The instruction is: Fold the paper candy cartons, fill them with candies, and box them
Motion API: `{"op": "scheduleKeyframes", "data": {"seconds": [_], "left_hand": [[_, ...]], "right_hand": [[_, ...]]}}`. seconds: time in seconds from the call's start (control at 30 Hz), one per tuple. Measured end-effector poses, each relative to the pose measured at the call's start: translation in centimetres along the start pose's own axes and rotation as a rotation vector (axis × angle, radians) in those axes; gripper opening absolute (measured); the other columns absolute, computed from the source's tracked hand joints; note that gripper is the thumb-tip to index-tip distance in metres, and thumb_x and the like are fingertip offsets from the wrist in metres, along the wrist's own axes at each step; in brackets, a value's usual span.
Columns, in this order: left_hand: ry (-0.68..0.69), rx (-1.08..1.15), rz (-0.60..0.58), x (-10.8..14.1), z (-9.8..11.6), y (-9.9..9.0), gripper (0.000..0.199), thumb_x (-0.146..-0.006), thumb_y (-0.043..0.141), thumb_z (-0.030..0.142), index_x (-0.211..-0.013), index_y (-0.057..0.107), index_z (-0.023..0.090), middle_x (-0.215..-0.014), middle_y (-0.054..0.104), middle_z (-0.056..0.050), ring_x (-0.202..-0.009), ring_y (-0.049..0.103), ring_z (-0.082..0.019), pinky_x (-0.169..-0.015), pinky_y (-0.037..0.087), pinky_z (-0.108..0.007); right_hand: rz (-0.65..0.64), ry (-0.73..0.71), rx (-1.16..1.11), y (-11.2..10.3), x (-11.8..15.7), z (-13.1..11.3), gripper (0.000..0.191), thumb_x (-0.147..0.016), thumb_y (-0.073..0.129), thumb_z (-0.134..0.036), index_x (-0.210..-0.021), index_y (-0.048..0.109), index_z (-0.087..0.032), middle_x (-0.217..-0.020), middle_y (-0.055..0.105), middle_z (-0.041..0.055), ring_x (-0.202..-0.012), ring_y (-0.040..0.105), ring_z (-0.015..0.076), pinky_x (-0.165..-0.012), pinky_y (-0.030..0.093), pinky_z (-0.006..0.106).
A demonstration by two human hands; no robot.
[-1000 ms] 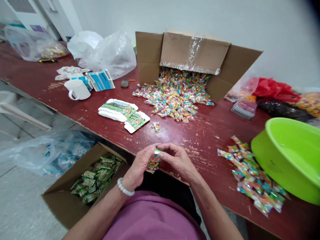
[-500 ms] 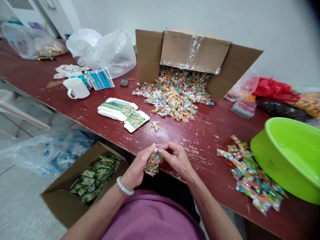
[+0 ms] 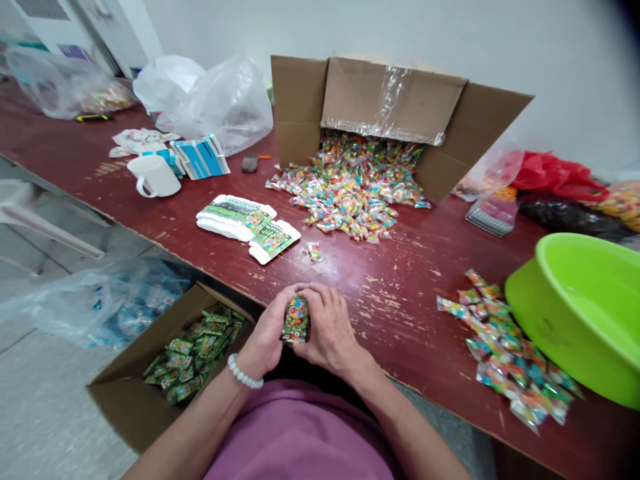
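Left hand (image 3: 267, 337): fingers half curled, pressed along one side of a small box (image 3: 296, 317); a pale bead bracelet (image 3: 245, 371) at its wrist. Right hand (image 3: 330, 330): rounded over the opposite side, fingers bent, thumb low near the bottom end. The two are close together, the box clamped between them, at the near edge of a red-brown table (image 3: 410, 287).

Small box: one, green and dark, printed with round coloured figures on the face turned to the wearer; a paler strip at the bottom end. Its top end lies partly under the fingertips, and from here I cannot tell whether the flap there is closed.

Just beyond the hands: one wrapped sweet (image 3: 314, 251). Ahead and to their left: flattened cartons (image 3: 233, 217), green and white, then a white mug (image 3: 156, 177). Farther ahead: a heap of sweets (image 3: 350, 193) spilling from a cardboard box (image 3: 390, 100). To their right: loose sweets (image 3: 510, 353) beside a green basin (image 3: 565, 333). Below, to their left: an open carton (image 3: 125, 407) holding green packs (image 3: 193, 353).
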State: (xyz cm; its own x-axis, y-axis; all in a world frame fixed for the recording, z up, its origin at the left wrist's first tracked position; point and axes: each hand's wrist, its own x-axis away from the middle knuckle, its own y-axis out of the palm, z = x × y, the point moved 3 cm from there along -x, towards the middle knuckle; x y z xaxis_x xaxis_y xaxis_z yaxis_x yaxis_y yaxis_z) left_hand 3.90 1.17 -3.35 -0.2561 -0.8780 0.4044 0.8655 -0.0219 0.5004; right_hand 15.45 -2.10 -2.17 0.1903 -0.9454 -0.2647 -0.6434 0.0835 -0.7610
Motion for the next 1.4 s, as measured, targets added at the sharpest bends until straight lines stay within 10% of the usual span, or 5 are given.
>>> {"op": "scheduleKeyframes", "data": {"seconds": [0.27, 0.43, 0.9, 1.23, 1.4], "left_hand": [[0.294, -0.698, 0.277, 2.2, 4.4, -7.9, 0.05, -0.092, 0.047, 0.059, -0.122, 0.059, 0.022, -0.111, 0.069, -0.007, -0.096, 0.066, -0.024, -0.085, 0.052, -0.037], [0.45, -1.467, 0.448, 2.3, 8.7, -13.0, 0.058, -0.091, 0.04, 0.062, -0.123, 0.062, 0.019, -0.121, 0.065, -0.013, -0.112, 0.059, -0.032, -0.101, 0.042, -0.047], [0.336, -1.881, 0.409, -11.9, 9.6, -4.8, 0.06, -0.077, 0.065, 0.06, -0.122, 0.056, 0.021, -0.122, 0.054, -0.017, -0.115, 0.052, -0.038, -0.091, 0.044, -0.05], [0.634, -1.603, 0.299, -4.1, 6.8, -1.0, 0.055, -0.071, 0.075, 0.041, -0.115, 0.048, 0.023, -0.11, 0.064, -0.008, -0.105, 0.063, -0.032, -0.089, 0.046, -0.041], [0.323, -1.018, 0.026, -0.4, 3.1, -0.5, 0.055, -0.069, 0.08, 0.04, -0.111, 0.048, 0.024, -0.096, 0.069, -0.003, -0.083, 0.068, -0.025, -0.075, 0.049, -0.034]], "right_hand": [[-0.12, -0.098, -0.384, 2.5, -2.2, -0.3, 0.118, -0.057, 0.09, -0.048, -0.15, 0.021, -0.023, -0.152, 0.032, 0.0188, -0.133, 0.043, 0.0336, -0.103, 0.045, 0.05], [0.132, 0.116, -0.308, 2.6, -2.0, 4.4, 0.058, -0.083, 0.069, -0.023, -0.136, 0.045, -0.021, -0.117, 0.06, 0.0115, -0.088, 0.063, 0.0211, -0.084, 0.054, 0.04], [0.18, 0.029, -0.317, 2.4, -1.7, 5.4, 0.018, -0.088, 0.057, -0.016, -0.104, 0.065, -0.02, -0.095, 0.067, 0.0063, -0.083, 0.064, 0.0193, -0.076, 0.052, 0.031], [0.33, 0.489, -1.02, 1.7, -1.9, 5.8, 0.044, -0.082, 0.069, -0.038, -0.12, 0.057, -0.02, -0.104, 0.07, 0.0052, -0.072, 0.063, 0.0131, -0.064, 0.052, 0.025], [0.386, 0.528, -1.213, -0.4, -1.7, 5.0, 0.033, -0.077, 0.076, -0.042, -0.097, 0.066, -0.018, -0.086, 0.072, 0.0023, -0.072, 0.064, 0.0145, -0.071, 0.053, 0.027]]}}
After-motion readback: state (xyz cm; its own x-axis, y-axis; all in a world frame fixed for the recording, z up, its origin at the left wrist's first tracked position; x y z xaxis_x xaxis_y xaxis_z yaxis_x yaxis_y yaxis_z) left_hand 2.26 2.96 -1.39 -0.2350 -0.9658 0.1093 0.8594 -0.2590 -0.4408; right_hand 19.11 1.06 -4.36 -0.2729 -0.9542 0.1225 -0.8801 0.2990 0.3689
